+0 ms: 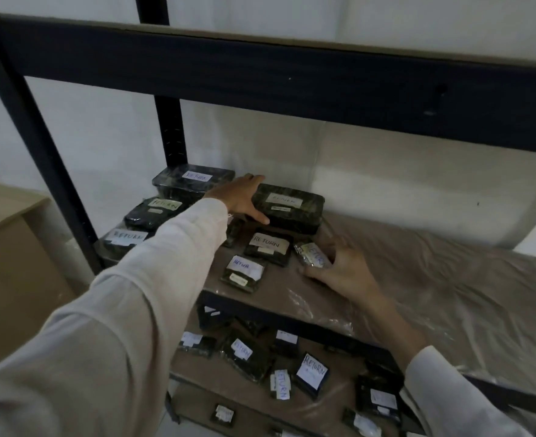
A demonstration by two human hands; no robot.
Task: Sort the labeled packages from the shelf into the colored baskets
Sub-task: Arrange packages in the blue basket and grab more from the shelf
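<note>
Several dark wrapped packages with white "RETURN" labels lie on the plastic-covered shelf. My left hand reaches to the back and grips the left end of a large dark package, thumb along its front side and fingers over its far edge. My right hand curls its fingers round a small silvery package near the shelf's middle. Two flat packages lie between my hands. No coloured basket is in view.
More labelled packages are stacked at the shelf's left end. The lower shelf holds several more. A dark beam crosses overhead, and a cardboard box stands to the left.
</note>
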